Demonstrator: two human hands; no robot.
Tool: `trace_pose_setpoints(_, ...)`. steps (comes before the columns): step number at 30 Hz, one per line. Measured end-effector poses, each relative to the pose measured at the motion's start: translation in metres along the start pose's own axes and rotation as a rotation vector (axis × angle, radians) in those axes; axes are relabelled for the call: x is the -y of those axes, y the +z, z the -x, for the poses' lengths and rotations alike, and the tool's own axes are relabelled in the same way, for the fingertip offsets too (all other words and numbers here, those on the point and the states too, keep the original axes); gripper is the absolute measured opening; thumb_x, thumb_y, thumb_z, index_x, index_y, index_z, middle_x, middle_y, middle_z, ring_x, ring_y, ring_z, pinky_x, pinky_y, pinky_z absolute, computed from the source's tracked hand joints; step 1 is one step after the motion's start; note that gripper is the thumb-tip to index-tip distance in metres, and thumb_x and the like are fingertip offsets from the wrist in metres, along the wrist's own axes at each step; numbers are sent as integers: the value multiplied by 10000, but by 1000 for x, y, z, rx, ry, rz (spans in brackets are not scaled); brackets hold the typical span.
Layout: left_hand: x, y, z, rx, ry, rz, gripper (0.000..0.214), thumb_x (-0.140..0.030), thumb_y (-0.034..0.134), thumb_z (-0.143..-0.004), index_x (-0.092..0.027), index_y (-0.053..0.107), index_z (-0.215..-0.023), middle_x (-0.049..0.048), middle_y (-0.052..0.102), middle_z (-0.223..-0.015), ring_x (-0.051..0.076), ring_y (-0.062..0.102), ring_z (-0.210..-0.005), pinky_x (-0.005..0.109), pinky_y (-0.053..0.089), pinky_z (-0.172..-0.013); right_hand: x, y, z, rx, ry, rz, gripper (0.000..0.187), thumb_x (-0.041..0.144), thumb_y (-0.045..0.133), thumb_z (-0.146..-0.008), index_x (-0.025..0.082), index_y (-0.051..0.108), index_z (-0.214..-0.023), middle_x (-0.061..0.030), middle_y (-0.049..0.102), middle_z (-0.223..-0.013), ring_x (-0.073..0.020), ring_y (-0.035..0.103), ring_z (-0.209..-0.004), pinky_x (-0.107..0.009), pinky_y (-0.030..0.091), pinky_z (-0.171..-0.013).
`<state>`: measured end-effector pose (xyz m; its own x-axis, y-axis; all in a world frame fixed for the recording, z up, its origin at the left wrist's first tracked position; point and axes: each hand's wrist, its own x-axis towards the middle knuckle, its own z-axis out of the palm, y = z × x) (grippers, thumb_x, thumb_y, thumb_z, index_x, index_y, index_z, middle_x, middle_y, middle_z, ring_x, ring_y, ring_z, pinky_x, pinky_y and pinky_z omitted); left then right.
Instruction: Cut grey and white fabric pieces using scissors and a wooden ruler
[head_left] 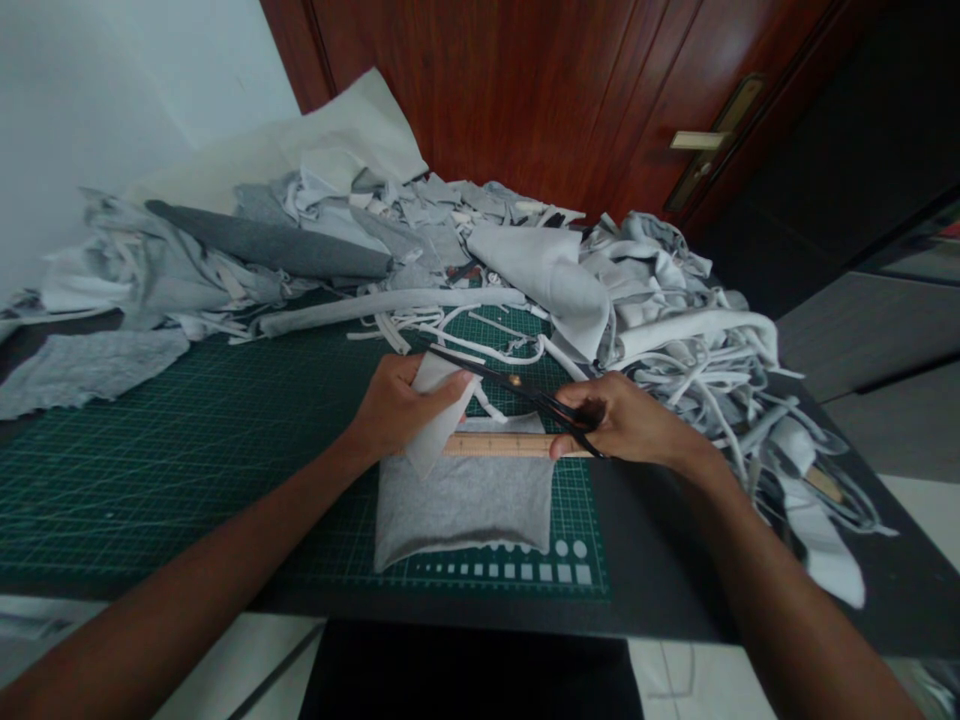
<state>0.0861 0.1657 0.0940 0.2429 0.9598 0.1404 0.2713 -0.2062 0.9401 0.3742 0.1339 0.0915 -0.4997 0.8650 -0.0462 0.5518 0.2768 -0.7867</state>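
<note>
My left hand pinches a small light-grey fabric piece, thumb on top. Scissors with black handles are in my right hand, their blades reaching left along the far edge of that piece. A thin white strip hangs by the blades. Below both hands, a wooden ruler lies across a larger grey fabric piece. My right fingers are close to the ruler's right end; whether they press on it I cannot tell. The grey fabric rests on a green cutting mat.
Heaps of grey and white fabric scraps line the back of the dark table. Cut strips are piled at the right. A wooden door stands behind. The table's front edge runs close to my body.
</note>
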Motion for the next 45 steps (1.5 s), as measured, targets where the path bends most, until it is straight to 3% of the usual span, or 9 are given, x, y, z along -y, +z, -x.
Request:
trace_pose_setpoints(13, 12, -1, -5, 0, 122, -63, 352, -400, 734, -826, -191, 667, -550, 13, 709, -548, 113, 602, -413, 181, 450, -377, 2, 0, 0, 3, 13, -24, 473, 557, 828, -789, 199, 541, -674, 60, 427, -606, -104, 372, -563, -244, 245, -504)
trace_pose_setpoints(23, 11, -1, -5, 16, 111, -41, 358, -412, 743, -829, -193, 671, -555, 10, 698, -536, 118, 600, -406, 183, 454, -372, 10, -1, 0, -5, 29, -13, 504, 569, 806, -793, 199, 502, -635, 63, 399, -580, -97, 366, -544, -242, 237, -495)
trace_pose_setpoints(30, 12, 0, -5, 23, 85, -19, 358, -434, 753, -826, -186, 673, -581, 10, 703, -547, 123, 610, -412, 181, 452, -367, 1, 0, -3, -146, 28, 40, 599, 640, 792, -782, 222, 401, -609, 64, 342, -607, -100, 332, -571, -251, 221, -509)
trace_pose_setpoints(35, 14, -1, -5, 7, 80, 3, 348, -468, 748, -831, -190, 693, -631, 3, 708, -562, 131, 619, -425, 196, 479, -388, 7, -5, -1, -124, 2, 110, 534, 700, 730, -810, 209, 525, -754, 32, 476, -683, -140, 437, -632, -264, 316, -551)
trace_pose_setpoints(40, 15, -1, -7, -35, 97, 39, 353, -508, 726, -841, -204, 639, -684, -11, 685, -572, 129, 623, -459, 191, 463, -403, 9, 0, -2, -94, -107, 196, 544, 688, 690, -844, 197, 563, -1040, -60, 624, -946, -231, 581, -824, -347, 477, -724)
trace_pose_setpoints(45, 15, -2, -8, -31, 178, 0, 219, -395, 690, -869, -220, 628, -754, -37, 635, -582, 123, 608, -515, 198, 470, -473, 5, 2, -2, -35, -143, 180, 452, 576, 711, -871, 208, 525, -1054, -77, 629, -1034, -233, 583, -856, -374, 500, -776)
